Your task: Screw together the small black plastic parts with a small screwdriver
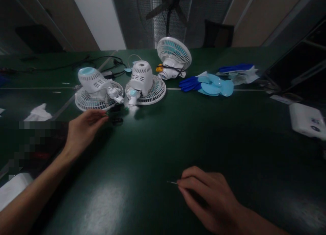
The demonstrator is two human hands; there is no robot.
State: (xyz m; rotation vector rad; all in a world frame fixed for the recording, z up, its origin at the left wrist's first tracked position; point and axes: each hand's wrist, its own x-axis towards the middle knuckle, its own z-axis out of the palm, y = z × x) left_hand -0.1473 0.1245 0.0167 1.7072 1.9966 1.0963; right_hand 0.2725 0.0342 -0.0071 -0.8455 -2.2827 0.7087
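Note:
My left hand [85, 128] reaches forward with its fingertips pinched together. They close on a small item I cannot make out, beside some dark, blurred pieces [117, 121] on the table. Just beyond that hand, a white fan [95, 84] lies face down on its grille. Another white fan [142, 80] rests face down to its right. Low in the view, my right hand [206, 194] pinches a thin metal rod [172, 182], its tip pointing left over the green tabletop [152, 143]. The rest of the rod is hidden in the fingers.
A third fan [174, 55] with a dark cord leans at the back. Right of it lie blue gloves [189, 83], light-blue fan blades [215, 85] and more gloves [238, 72]. A white box [307, 119] sits far right; crumpled white material [39, 113] lies left. Black cables [84, 62] trail behind.

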